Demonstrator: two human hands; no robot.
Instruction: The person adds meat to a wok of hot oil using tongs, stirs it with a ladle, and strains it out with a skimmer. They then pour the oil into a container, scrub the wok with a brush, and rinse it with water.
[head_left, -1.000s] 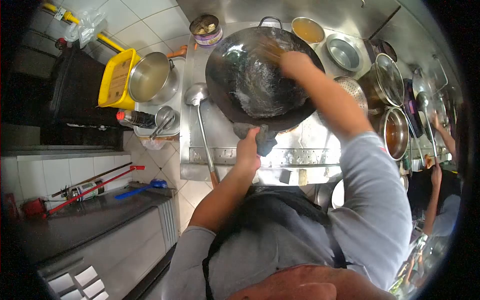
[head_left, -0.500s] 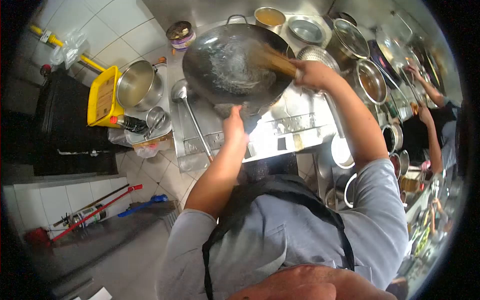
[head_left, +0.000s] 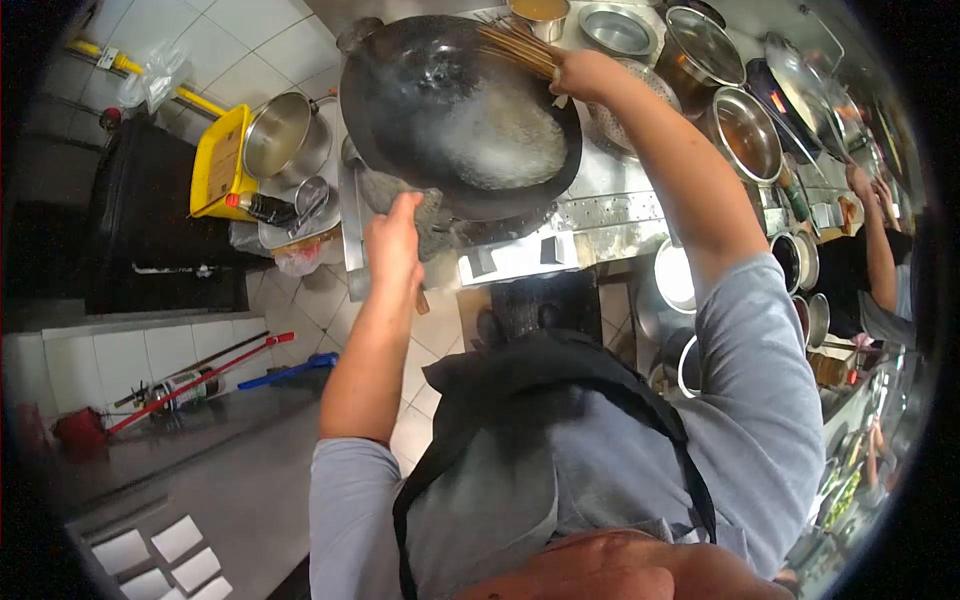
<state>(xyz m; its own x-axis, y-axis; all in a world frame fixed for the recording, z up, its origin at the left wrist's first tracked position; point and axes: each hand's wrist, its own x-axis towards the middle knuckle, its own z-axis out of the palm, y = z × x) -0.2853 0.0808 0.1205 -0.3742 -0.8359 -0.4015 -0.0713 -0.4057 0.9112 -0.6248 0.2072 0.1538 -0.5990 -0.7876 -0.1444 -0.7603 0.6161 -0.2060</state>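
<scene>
Head view: left hand (head_left: 393, 243) has fingers clamped on a grey cloth (head_left: 432, 215) at the near rim of the tilted wok (head_left: 410, 90); the handle is hidden. Right hand (head_left: 582, 72) is closed round a bamboo brush (head_left: 515, 45) above the wok's far side, bristle tips blurred.

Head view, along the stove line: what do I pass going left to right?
Yellow plastic tub → shiny steel pot → large black wok → right hand gripping a bamboo brush at the wok's right rim → steel bowl of brown liquid.

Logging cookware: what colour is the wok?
The wok is black; the head view shows it best.
</scene>
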